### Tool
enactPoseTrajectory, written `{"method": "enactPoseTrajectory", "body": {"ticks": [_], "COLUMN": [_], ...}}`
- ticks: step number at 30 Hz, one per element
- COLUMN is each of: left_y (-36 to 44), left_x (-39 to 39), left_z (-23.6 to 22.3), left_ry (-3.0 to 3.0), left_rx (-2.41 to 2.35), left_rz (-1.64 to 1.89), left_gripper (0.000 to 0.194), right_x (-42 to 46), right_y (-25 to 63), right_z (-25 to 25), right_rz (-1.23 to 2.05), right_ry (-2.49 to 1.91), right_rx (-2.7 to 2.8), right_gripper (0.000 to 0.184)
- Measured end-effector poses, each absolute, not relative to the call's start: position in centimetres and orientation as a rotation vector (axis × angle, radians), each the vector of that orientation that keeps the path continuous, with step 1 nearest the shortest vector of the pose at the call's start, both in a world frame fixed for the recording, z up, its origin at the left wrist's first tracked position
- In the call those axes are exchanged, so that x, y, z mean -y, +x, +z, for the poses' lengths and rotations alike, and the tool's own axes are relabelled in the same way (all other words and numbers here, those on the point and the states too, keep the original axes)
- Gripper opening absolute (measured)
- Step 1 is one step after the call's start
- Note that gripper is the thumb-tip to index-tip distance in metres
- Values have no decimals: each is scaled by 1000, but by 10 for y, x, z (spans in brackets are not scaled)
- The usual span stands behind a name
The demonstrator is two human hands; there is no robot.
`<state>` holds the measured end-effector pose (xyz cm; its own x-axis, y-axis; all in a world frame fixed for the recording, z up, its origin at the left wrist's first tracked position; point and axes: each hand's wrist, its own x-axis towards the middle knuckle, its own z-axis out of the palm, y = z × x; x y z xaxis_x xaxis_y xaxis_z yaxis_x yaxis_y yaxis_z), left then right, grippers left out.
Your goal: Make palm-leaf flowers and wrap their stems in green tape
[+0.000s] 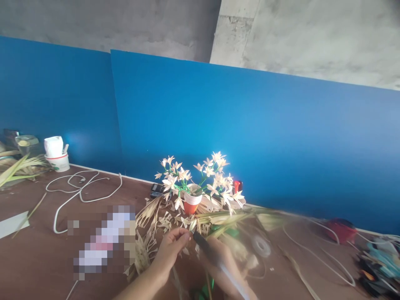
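Observation:
My left hand (171,246) is closed in a pinch, with a small pale piece (193,225), like a petal, at its fingertips. My right hand (220,258) is wrapped round a dark-handled tool (203,243), its tip close to the left fingertips; the exact kind of tool is blurred. A pale cord seems to trail back from it over the wrist. Just beyond both hands stands an orange and white cup (191,204), holding cream-coloured flowers (215,177) on green stems. Dried leaf strips (146,246) and scraps lie around the cup and under my hands.
Blue panels (200,116) close off the back of the brown table (103,216). A white cable (83,191) curls at left, near a white tub (58,161). A clear tape roll (261,246), a red pouch (340,230) and clutter lie at right. A blurred-out item lies front left.

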<state>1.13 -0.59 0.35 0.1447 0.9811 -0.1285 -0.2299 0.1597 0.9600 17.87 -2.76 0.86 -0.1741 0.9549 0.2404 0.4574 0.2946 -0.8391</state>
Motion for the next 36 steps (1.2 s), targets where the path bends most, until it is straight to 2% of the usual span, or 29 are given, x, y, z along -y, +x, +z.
{"method": "enactPoseTrajectory", "body": {"ticks": [4, 6, 11, 14, 16, 20, 25, 27, 30, 32, 36], "left_y": [8, 7, 6, 5, 5, 3, 2, 0, -1, 0, 1], "left_x": [7, 8, 9, 4, 0, -2, -4, -5, -6, -5, -3], "left_z": [4, 8, 13, 8, 6, 7, 8, 8, 9, 11, 12], "left_ry": [1035, 1071, 1165, 1058, 994, 926, 924, 918, 917, 913, 902], "left_rx": [-929, -884, -972, -1081, -1054, -999, -961, -968, -980, -992, -1019], "left_rz": [1086, 1037, 898, 921, 960, 1043, 1094, 1103, 1113, 1122, 1139], "left_gripper": [30, 28, 26, 33, 37, 38, 37, 36, 37, 38, 36], "right_x": [28, 28, 41, 56, 63, 64, 59, 60, 60, 54, 28], "right_y": [183, 186, 199, 219, 241, 302, 339, 331, 298, 266, 190], "right_z": [12, 18, 46, 55, 50, 21, -7, 1, 29, 47, 47], "right_rz": [1173, 1224, 939, 684, 470, 195, 120, 39, -109, -105, 308], "right_ry": [-1349, -1400, -1404, -1509, -1733, -2183, -2412, -2498, -2662, -2520, -1832], "right_rx": [1501, 1405, 1567, 1868, 2010, 1895, 1898, 1888, 1774, 1812, 2228], "right_gripper": [21, 21, 12, 9, 19, 45, 51, 50, 36, 28, 29]}}
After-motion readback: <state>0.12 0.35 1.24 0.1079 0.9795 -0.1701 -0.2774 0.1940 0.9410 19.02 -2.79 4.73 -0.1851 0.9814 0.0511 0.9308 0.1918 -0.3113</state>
